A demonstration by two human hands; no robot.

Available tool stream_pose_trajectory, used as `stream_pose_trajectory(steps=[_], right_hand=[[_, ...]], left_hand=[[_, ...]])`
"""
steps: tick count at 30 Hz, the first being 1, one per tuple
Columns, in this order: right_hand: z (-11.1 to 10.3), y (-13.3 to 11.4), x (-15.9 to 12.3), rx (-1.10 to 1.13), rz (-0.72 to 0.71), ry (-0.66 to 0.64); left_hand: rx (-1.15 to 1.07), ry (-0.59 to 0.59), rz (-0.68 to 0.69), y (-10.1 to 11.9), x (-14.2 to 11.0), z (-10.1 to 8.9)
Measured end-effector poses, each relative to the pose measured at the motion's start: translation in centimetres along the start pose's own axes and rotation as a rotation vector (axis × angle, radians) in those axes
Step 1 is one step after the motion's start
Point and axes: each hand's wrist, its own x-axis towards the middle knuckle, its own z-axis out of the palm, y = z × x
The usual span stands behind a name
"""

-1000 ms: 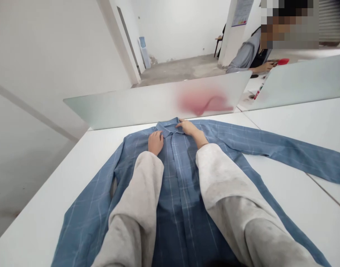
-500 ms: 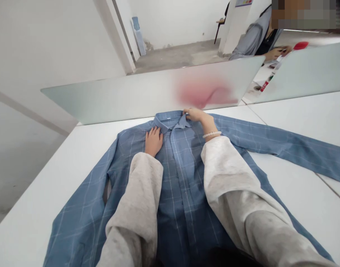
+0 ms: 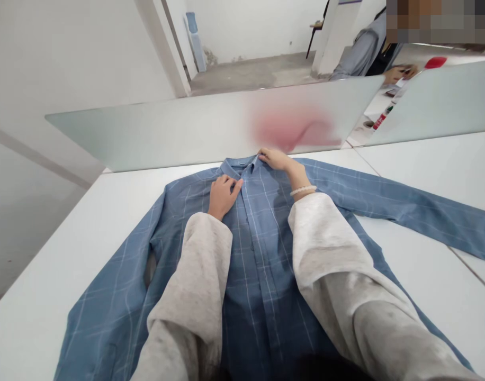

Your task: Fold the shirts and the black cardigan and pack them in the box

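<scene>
**Head view, forward and down; 12 o'clock lies away from you.** At 9 o'clock, the white table point(image 3: 39, 264) carries the work, and the grey-beige sweatshirt sleeve point(image 3: 195, 280) on your left arm enters from 7 o'clock. Your left hand point(image 3: 222, 197), near 11 o'clock, lies palm down on the chest of the blue plaid shirt point(image 3: 262, 296). Its fingers are close together and gently curved, clamped on nothing. The shirt lies flat and front up at the centre of the table, with its collar point(image 3: 236, 168) toward 12 o'clock, just short of the frosted glass panel point(image 3: 179, 127). Your right hand point(image 3: 276, 160), near 12 o'clock, meets the collar's right side with its fingers together; you cannot tell whether the hidden thumb pinches the cloth. A bead bracelet point(image 3: 303, 190) circles that wrist. The shirt's sleeve point(image 3: 421, 211) stretches flat toward 3 o'clock.

Handling: the cloth looks light, soft and limp, and may slide on the smooth top. The collar, button placket point(image 3: 248, 222) and sleeve edge look like the firmest places to take hold.

At 1 o'clock, beyond the panel, a co-worker's hand point(image 3: 397, 74) rests near a red object point(image 3: 436, 62).
</scene>
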Motion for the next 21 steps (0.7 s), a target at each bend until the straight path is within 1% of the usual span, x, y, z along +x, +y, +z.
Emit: stream_pose_trajectory(steps=[3, 4, 6, 8, 11, 13, 15, 19, 21], right_hand=[[1.3, -0.4, 0.5, -0.056, -0.004, 0.067], [1.5, -0.6, 0.5, -0.067, -0.013, 0.080], [1.4, -0.9, 0.6, -0.092, -0.052, 0.080], [0.8, -1.3, 0.6, -0.122, -0.121, 0.018], [-0.5, -2.0, 0.6, -0.148, -0.225, -0.139], [-1.2, -2.5, 0.6, -0.148, -0.263, -0.185], [-1.6, -3.0, 0.5, -0.152, -0.270, -0.168], [-1.8, -3.6, 0.2, -0.163, -0.219, -0.136], [-1.9, -3.9, 0.1, -0.167, -0.217, -0.103]], left_hand=[[-0.013, -0.090, 0.024, 0.3, 0.0, 0.4], [-0.025, -0.106, 0.038, 0.2, 0.0, 0.5], [-0.052, -0.100, 0.052, 0.0, 0.0, 0.6], [-0.060, -0.074, 0.059, -0.4, 0.0, 0.6], [-0.046, -0.066, 0.078, -0.7, 0.0, 0.6], [-0.025, -0.069, 0.080, -0.8, 0.3, 0.6], [0.039, -0.091, 0.100, -0.8, 1.0, 0.5], [0.206, -0.185, 0.146, -0.7, 3.5, -0.3], [0.237, -0.173, 0.130, -0.5, 4.7, -0.7]])
